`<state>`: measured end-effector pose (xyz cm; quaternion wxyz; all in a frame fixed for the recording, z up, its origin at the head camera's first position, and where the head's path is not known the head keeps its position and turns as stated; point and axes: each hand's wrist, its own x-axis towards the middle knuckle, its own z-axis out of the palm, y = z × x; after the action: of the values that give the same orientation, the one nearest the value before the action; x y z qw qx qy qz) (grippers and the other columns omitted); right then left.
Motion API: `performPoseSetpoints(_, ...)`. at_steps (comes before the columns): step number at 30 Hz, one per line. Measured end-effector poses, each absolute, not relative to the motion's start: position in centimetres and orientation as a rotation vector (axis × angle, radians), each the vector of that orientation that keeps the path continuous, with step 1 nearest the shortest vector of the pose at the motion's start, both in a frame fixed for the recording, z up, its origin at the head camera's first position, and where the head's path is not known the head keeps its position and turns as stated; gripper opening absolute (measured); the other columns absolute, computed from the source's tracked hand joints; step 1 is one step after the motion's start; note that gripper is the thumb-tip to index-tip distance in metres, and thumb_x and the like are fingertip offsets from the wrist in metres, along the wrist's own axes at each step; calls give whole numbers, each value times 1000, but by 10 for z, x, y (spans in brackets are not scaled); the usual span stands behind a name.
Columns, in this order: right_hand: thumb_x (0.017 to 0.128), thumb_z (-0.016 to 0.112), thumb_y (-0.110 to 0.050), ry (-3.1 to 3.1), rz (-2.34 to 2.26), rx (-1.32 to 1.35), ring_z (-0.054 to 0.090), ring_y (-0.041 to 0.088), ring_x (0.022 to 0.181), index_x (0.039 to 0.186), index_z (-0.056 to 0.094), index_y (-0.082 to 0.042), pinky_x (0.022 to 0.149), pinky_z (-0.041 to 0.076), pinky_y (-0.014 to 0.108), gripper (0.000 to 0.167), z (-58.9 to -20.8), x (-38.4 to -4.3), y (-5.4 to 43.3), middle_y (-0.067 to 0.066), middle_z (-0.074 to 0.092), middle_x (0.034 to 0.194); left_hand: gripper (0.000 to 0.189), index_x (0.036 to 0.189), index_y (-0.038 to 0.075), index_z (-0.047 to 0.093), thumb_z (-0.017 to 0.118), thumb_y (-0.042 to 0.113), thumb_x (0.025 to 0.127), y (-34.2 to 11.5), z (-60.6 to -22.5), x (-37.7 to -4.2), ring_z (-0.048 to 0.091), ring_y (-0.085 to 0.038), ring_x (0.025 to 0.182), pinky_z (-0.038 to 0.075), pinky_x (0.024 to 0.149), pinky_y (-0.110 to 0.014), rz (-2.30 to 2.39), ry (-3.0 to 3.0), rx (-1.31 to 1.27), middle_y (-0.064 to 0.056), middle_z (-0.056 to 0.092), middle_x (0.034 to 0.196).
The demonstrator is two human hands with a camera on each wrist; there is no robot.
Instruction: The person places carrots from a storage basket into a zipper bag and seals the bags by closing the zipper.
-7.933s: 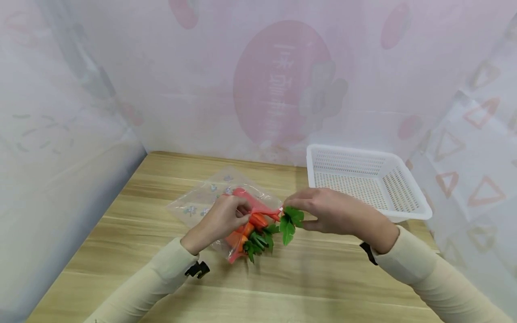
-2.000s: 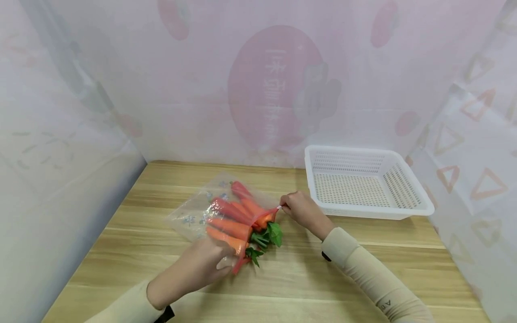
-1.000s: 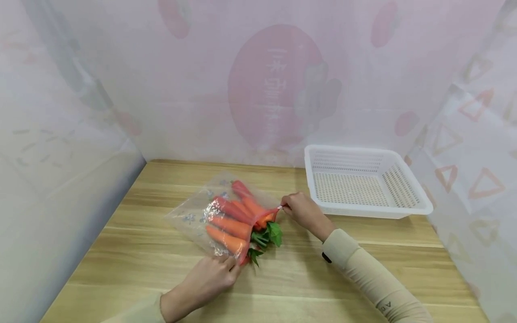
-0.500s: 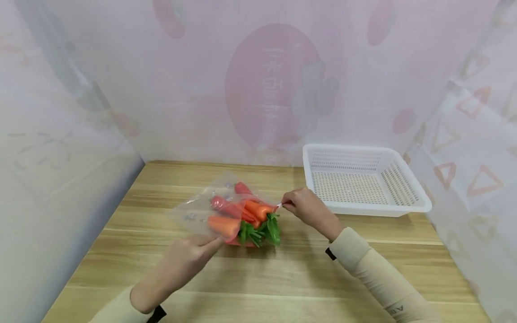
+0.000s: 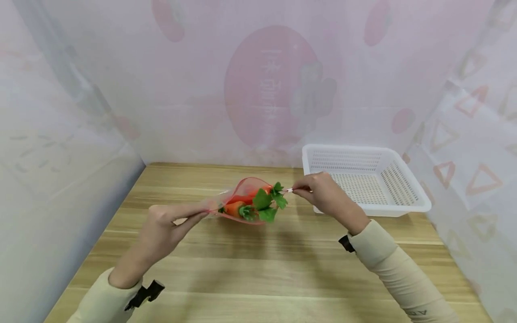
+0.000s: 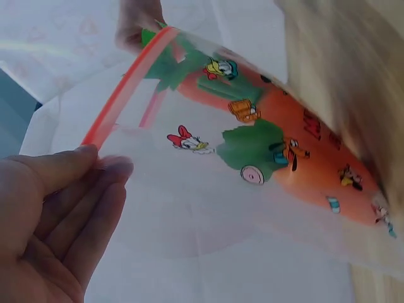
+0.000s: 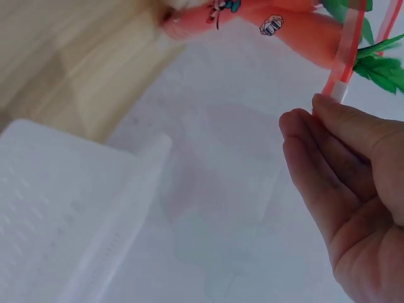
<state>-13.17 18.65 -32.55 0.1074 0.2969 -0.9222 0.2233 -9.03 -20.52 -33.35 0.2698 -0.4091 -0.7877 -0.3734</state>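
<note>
Between the two hands hangs a clear zip bag (image 6: 196, 221) with a red rim and cartoon prints, its mouth spread and facing the camera in the head view. Inside are several carrots (image 5: 233, 209), their green leaves (image 5: 264, 204) poking out at the mouth. My left hand (image 5: 167, 229) pinches the left end of the rim between thumb and fingers. At the opposite end, my right hand (image 5: 329, 197) pinches the corner by the white zip slider (image 7: 338, 91). Most of the bag's body is hidden behind its mouth in the head view.
A white perforated plastic basket (image 5: 408, 208) stands at the back right of the wooden table (image 5: 258, 278), just behind the right hand. Printed fabric walls (image 5: 194, 112) close off the back and both sides.
The bag lay flat on the table; the left hand took its near rim end, then both hands raised it. Its mouth has turned toward the camera and spread. The basket stays put.
</note>
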Motion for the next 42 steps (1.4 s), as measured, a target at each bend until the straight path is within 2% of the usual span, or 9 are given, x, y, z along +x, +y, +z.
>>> performPoseSetpoints(3, 92, 80, -7, -2707, 693, 827, 77, 14, 79, 97, 83, -8, 71, 65, 30, 5, -313, -131, 192, 5, 81, 90, 14, 105, 7, 85, 81, 7, 92, -205, -324, -99, 81, -11, 87, 60, 80, -11, -1061, -2114, -1088, -7, 83, 97)
performPoseSetpoints(7, 91, 80, -3, -2647, 771, 812, 78, 16, 82, 96, 83, -7, 76, 67, 31, 7, -298, -131, 200, 5, 81, 91, 29, 101, 7, 85, 84, -12, 79, -203, -312, -110, 80, -6, 86, 60, 78, -10, -1111, -2102, -1041, -6, 84, 95)
performPoseSetpoints(12, 90, 80, 1, -2489, 839, 868, 79, 17, 82, 95, 83, -6, 79, 65, 24, 9, -279, -129, 208, 6, 82, 89, 30, 102, 7, 85, 82, -14, 81, -202, -297, -120, 77, 2, 86, 59, 74, -9, -1219, -2106, -968, -8, 83, 93)
performPoseSetpoints(14, 88, 81, 3, -2435, 867, 880, 79, 16, 82, 95, 83, -7, 81, 64, 19, 12, -271, -126, 211, 5, 82, 90, 29, 103, 9, 85, 81, -12, 84, -202, -291, -122, 72, 6, 72, 51, 62, -6, -1295, -2122, -921, -7, 83, 92)
performPoseSetpoints(19, 88, 82, 4, -2397, 948, 863, 79, 14, 85, 99, 84, -12, 83, 62, 15, 19, -256, -117, 213, 1, 83, 95, 22, 104, 14, 85, 80, -2, 90, -204, -280, -124, 48, -4, 52, 29, 44, -25, -1435, -2190, -780, 4, 83, 92)
performPoseSetpoints(23, 91, 80, 0, -2435, 996, 855, 78, 9, 87, 101, 83, -16, 81, 64, 18, 19, -261, -112, 213, -3, 82, 97, 15, 103, 14, 84, 79, 4, 93, -203, -286, -129, 69, -6, 66, 41, 48, -21, -1496, -2259, -736, 9, 82, 93)
performPoseSetpoints(28, 95, 78, -5, -2474, 1116, 794, 77, 7, 88, 102, 82, -14, 79, 65, 22, 12, -280, -109, 211, -2, 82, 98, 10, 104, 9, 82, 76, 7, 97, -204, -304, -131, 77, -10, 82, 62, 74, -19, -1640, -2279, -715, 2, 82, 93)
performPoseSetpoints(34, 96, 77, -6, -2489, 1225, 723, 78, 10, 88, 102, 81, -10, 78, 65, 22, 9, -289, -106, 211, 1, 81, 100, 11, 107, 9, 81, 75, 10, 98, -204, -313, -130, 77, -11, 84, 65, 78, -24, -1702, -2301, -682, 3, 82, 94)
performPoseSetpoints(42, 94, 77, -2, -2418, 1230, 698, 76, 4, 87, 101, 82, -13, 77, 65, 20, 14, -282, -104, 215, 3, 82, 98, 11, 104, 2, 81, 73, 0, 97, -205, -307, -131, 78, -9, 83, 64, 77, -19, -1656, -2184, -717, 5, 82, 93)
